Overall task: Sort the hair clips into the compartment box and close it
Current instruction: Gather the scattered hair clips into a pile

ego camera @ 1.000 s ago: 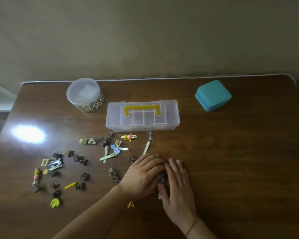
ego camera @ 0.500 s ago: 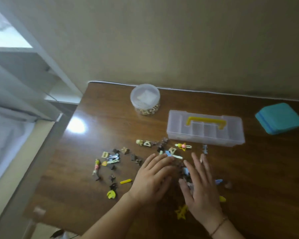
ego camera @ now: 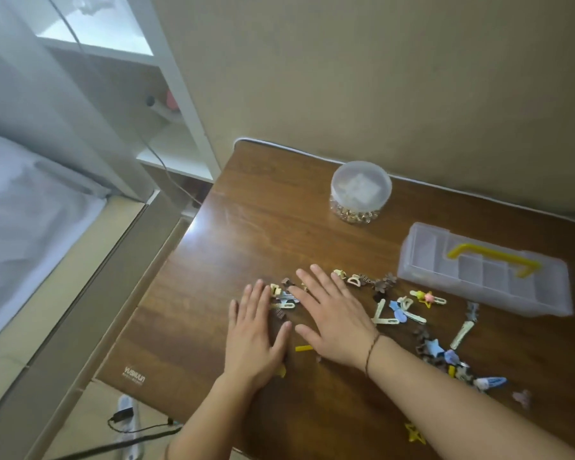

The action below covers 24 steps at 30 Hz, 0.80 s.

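- Left hand (ego camera: 253, 340) lying flat on the table (ego camera: 246, 234), fingers spread wide, holding nothing; partly covering a yellow clip at its heel.
- Right hand (ego camera: 332, 315) also lying flat and wide, empty; clips under its fingers hidden.
- Hair clips (ego camera: 392, 310) lying scattered btwn hands and compartment box (ego camera: 485, 270); small dark ones too blurry to make out.
- Box sitting w/ lid shut, far right of the table.
- Teal thing at right edge cut off.

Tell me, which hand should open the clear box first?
Probably the right hand. It lies flat on the table nearer the clear box, which sits shut off to the right. The left hand rests farther away, on the far side of the clips, and would have to cross over.
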Tool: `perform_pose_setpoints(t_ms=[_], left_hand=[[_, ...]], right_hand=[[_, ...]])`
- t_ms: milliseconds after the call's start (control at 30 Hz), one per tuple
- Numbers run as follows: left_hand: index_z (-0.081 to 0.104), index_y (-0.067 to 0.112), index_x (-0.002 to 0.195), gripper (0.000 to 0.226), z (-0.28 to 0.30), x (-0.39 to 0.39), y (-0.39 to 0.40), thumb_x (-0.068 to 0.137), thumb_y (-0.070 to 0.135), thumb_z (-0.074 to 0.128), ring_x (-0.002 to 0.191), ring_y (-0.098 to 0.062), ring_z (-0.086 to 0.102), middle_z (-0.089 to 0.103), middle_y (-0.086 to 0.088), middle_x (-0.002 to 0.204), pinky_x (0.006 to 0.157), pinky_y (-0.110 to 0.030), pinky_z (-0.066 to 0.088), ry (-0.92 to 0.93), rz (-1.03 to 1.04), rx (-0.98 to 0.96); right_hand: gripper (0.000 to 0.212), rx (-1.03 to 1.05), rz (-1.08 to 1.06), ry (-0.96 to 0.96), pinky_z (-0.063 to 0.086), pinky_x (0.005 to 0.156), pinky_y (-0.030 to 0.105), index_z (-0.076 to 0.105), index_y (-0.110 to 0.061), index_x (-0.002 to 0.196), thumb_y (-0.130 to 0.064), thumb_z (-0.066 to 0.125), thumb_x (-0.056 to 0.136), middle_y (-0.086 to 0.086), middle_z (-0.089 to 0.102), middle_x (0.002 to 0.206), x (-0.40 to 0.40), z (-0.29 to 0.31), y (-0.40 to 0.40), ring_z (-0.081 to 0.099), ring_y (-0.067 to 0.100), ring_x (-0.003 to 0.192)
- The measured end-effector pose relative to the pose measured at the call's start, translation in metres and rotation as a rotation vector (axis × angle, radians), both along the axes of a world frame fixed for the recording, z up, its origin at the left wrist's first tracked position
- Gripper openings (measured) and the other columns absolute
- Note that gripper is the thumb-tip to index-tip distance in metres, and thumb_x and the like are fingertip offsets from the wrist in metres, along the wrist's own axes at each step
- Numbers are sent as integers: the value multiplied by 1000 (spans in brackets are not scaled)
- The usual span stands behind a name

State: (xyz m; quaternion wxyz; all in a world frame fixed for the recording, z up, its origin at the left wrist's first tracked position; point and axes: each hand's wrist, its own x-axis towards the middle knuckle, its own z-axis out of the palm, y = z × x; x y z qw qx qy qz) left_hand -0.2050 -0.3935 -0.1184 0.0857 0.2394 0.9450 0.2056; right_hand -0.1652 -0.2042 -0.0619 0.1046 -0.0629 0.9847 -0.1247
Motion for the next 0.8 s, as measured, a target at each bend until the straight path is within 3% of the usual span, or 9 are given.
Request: perform_pose_setpoints(t_ms=[100,233,500,633,800], left_hand=[[22,17,157,74,-1,13,12,97,59,26,153,-12,4,11,5,165,123,-41,5,-17,-23,53],[16,16,158,80,2,35,29,96,67,16,153,-10,0,9,3,165,123,-36,1,-22,-55,86],[12,11,158,83,-2,95,61,98,65,33,153,-14,1,6,-1,166,120,-37,8,-67,-274,106],[21,8,156,83,-3,119,76,98,64,36,153,-18,9,14,-6,166,118,-39,16,-56,-366,100],[17,9,157,84,-2,132,89,98,66,32,153,-20,9,5,-4,167,115,-43,16,-14,-410,152]], right_hand=[[65,20,26,-30,-4,120,45,16,-29,152,-46,40,94,-4,0,162,-14,-2,2,-12,19,148],[61,77,55,-102,-3,119,48,17,-30,152,-49,34,97,-4,1,163,-5,-4,14,-12,19,148],[65,39,-24,-110,-6,117,36,14,-27,152,-52,29,94,-8,0,162,87,-6,47,-16,12,147],[66,33,-90,-151,-3,114,34,13,-29,151,-52,33,93,-11,2,162,127,-12,62,-16,8,146],[55,7,-101,-71,5,116,37,31,-30,147,-47,39,96,-10,18,160,140,-2,77,-3,11,149]])
